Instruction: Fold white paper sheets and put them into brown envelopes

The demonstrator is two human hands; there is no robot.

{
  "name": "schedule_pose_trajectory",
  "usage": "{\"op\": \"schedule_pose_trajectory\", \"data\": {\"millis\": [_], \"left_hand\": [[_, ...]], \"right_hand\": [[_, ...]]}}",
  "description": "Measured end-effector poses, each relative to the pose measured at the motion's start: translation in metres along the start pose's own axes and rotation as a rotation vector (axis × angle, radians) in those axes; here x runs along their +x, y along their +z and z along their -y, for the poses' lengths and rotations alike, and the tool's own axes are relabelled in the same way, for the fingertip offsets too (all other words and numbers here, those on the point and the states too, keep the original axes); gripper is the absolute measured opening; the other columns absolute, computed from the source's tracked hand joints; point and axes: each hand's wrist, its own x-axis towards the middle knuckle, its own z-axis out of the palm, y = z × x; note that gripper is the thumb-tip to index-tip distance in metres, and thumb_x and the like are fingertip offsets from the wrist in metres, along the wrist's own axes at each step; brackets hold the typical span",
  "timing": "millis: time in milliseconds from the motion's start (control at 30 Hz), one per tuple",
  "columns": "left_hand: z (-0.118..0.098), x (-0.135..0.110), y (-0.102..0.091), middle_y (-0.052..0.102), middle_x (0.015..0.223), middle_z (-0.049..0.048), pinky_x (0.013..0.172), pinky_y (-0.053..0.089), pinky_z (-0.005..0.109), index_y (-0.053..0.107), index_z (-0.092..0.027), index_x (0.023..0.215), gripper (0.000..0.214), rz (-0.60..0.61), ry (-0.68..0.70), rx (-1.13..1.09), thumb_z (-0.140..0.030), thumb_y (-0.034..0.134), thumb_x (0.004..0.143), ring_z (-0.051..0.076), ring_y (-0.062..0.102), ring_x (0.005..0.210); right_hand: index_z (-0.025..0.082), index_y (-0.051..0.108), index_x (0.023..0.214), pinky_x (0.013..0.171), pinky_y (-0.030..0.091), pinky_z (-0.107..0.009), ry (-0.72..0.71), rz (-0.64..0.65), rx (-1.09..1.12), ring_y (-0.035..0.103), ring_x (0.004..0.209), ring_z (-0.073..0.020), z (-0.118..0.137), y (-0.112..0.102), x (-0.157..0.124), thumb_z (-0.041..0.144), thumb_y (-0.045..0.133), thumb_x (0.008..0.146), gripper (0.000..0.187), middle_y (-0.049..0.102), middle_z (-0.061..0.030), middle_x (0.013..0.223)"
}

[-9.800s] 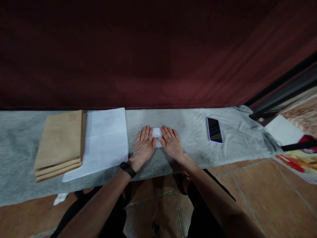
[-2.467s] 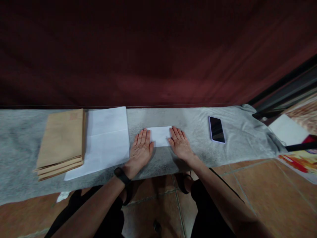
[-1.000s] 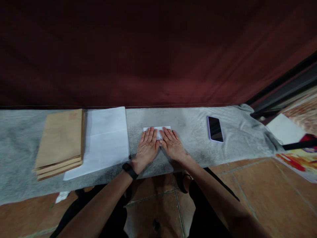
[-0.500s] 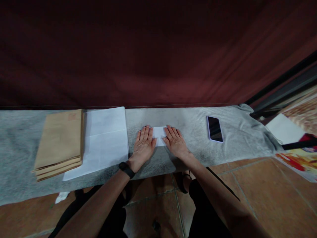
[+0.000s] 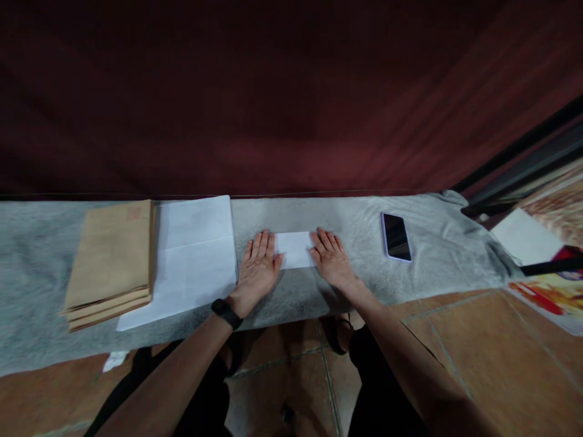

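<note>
A small white piece of paper (image 5: 295, 249), seemingly folded, lies flat on the grey cloth. My left hand (image 5: 259, 264) rests palm down over its left end, fingers stretched forward and thumb out on the paper. Over the right end lies my right hand (image 5: 331, 260), also flat with its fingers extended. Both ends of the paper are hidden under the hands; its middle shows between them. A black band (image 5: 226, 313) is on my left wrist.
Left of my hands are large white sheets (image 5: 195, 261), partly under a stack of brown paper envelopes (image 5: 112, 252). A phone (image 5: 396, 237) in a lilac case lies to the right on the grey cloth (image 5: 355, 212). Behind hangs a dark red curtain (image 5: 291, 121).
My hands have slid apart, the left one leftward and the right one rightward, so more of the white paper shows between them.
</note>
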Motion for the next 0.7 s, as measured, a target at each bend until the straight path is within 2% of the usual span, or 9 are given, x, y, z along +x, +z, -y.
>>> {"op": "schedule_pose_trajectory", "data": {"millis": [300, 500, 700], "left_hand": [[-0.001, -0.001, -0.001, 0.032, 0.166, 0.0171, 0.128, 0.019, 0.05, 0.032, -0.004, 0.158, 0.065, -0.01, -0.005, 0.02, -0.04, 0.027, 0.104, 0.03, 0.023, 0.157], [-0.001, -0.002, -0.001, 0.034, 0.165, 0.0176, 0.127, 0.02, 0.051, 0.034, -0.005, 0.158, 0.065, -0.045, -0.006, 0.012, -0.04, 0.029, 0.103, 0.03, 0.024, 0.157], [-0.002, -0.002, -0.001, 0.035, 0.164, 0.0177, 0.127, 0.02, 0.052, 0.035, -0.005, 0.157, 0.065, -0.069, -0.003, -0.004, -0.039, 0.032, 0.102, 0.03, 0.026, 0.156]], "right_hand": [[0.02, 0.035, 0.161, 0.125, 0.025, -0.05, 0.02, 0.011, -0.007, 0.028, 0.155, -0.0312, -0.006, -0.001, -0.001, 0.04, 0.033, 0.109, 0.056, 0.028, -0.0103, 0.169], [0.018, 0.038, 0.159, 0.124, 0.026, -0.054, 0.045, -0.052, 0.03, 0.028, 0.155, -0.0318, -0.014, 0.003, -0.001, 0.039, 0.035, 0.107, 0.056, 0.03, -0.0126, 0.168], [0.013, 0.03, 0.161, 0.125, 0.025, -0.055, 0.048, -0.129, 0.093, 0.023, 0.157, -0.0309, -0.011, 0.001, 0.003, 0.036, 0.037, 0.106, 0.06, 0.026, -0.0145, 0.169]]}}
